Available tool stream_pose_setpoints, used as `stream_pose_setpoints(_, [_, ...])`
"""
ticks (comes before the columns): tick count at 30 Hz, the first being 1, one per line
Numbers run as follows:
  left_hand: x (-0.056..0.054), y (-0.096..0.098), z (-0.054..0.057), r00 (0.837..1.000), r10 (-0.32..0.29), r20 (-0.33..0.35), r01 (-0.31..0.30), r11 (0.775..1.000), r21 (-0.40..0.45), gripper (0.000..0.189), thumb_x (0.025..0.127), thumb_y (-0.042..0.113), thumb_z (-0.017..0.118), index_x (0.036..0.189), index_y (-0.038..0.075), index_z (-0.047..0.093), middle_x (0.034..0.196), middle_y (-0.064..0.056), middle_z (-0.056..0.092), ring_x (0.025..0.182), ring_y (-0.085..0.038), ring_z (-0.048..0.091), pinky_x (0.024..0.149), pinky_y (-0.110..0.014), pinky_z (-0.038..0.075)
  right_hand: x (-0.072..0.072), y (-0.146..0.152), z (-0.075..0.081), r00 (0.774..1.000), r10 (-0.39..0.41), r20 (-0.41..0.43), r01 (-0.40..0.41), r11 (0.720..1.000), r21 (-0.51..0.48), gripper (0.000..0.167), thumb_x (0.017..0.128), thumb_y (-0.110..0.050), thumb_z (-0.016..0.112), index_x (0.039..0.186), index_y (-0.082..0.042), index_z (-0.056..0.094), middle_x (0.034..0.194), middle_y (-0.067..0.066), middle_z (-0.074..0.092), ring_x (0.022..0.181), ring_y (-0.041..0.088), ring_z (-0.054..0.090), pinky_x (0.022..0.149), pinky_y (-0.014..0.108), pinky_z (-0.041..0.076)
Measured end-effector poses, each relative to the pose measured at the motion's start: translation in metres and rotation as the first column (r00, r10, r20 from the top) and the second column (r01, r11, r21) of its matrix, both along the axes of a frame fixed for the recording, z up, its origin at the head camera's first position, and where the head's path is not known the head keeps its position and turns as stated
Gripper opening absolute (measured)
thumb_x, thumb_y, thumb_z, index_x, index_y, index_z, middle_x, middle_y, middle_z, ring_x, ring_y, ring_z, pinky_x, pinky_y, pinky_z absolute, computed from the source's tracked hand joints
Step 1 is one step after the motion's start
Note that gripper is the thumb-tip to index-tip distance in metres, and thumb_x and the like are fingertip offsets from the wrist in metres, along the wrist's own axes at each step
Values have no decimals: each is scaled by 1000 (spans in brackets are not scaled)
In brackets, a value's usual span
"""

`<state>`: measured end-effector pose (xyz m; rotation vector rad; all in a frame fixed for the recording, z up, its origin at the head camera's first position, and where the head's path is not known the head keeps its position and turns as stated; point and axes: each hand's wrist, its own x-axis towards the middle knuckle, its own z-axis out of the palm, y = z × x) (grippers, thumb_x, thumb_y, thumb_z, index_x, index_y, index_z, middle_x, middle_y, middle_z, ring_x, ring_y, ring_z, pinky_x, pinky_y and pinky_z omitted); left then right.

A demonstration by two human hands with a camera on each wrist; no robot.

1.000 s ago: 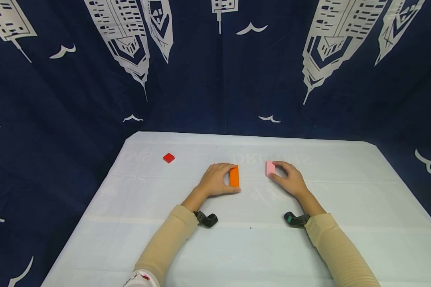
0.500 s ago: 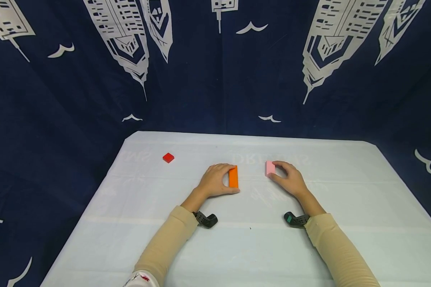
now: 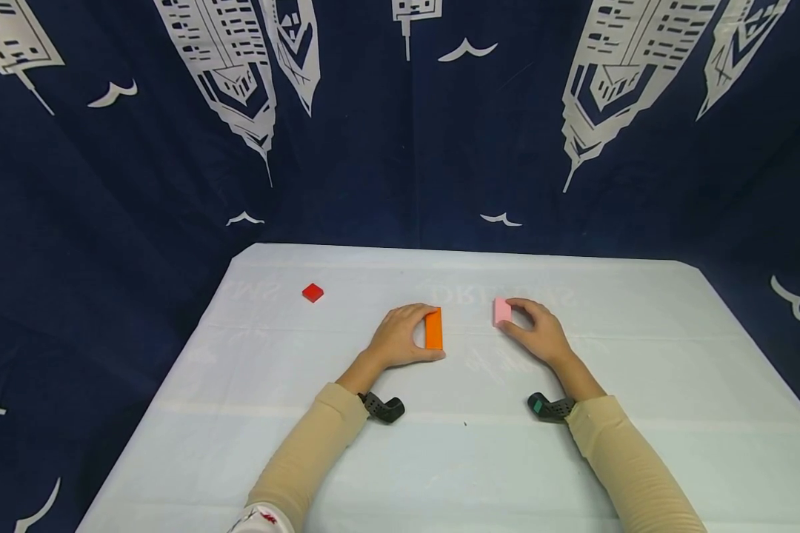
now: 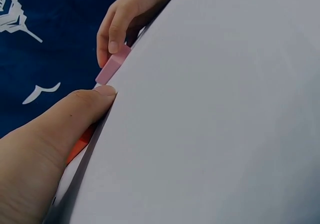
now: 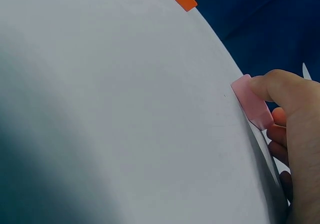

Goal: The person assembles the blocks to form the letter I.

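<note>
**Orange block and pink block, each gripped on edge**

Orange block (image 3: 434, 329), table (image 3: 480, 459) centre, pinched upright by the left hand (image 3: 400, 337); pink block (image 3: 501, 312), at its 3 o'clock, pinched by the right hand (image 3: 538, 331). Advisably keep both grips firm and level. Red square (image 3: 312, 292) lies at 10 o'clock.

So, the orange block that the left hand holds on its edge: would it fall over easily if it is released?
Probably yes. The orange block stands on a narrow long edge, steadied by the left hand, so a light push could tip it flat. It looks rigid, with straight edges and sharp corners. Flat sides mean it should not roll on the table.
</note>
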<state>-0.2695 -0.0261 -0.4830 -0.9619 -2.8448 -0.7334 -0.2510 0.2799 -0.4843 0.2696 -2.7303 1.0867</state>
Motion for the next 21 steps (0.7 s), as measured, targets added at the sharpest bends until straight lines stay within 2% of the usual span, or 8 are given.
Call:
stream_pose_setpoints(4, [0,0,1,1000,-4,-5,4,1000,6,86,74,63,72,144,22,46,145,1,47,135,-19,40,113,-40,26,0,1,1,1000,0,-1,0,1000,-1,56,88,-33,71,131,-2,56,135,22,53,130,42,42,108,55,30])
stream_pose_setpoints(8, [0,1,1,1000,-4,-12,4,1000,10,78,80,63,67,143,22,47,145,1,48,135,-19,40,113,-40,27,0,1,1,1000,5,-1,-5,1000,-10,55,88,-32,72,131,-1,56,135,22,54,130,42,42,108,55,30])
stream_pose_setpoints(14, [0,0,0,999,-7,-35,8,1000,9,68,87,56,63,142,21,48,143,0,50,134,-19,42,112,-40,29,-1,2,2,1000,22,-5,-22,1000,-15,55,87,-30,72,130,0,57,134,23,55,129,41,44,108,54,31])
stream_pose_setpoints(21, [0,0,1,999,-13,-38,14,1000,9,63,89,50,62,142,20,49,142,-1,51,134,-20,42,112,-40,30,-3,4,7,999,22,46,-22,1000,-11,56,86,-31,74,130,-2,57,136,23,53,129,42,43,108,54,32])
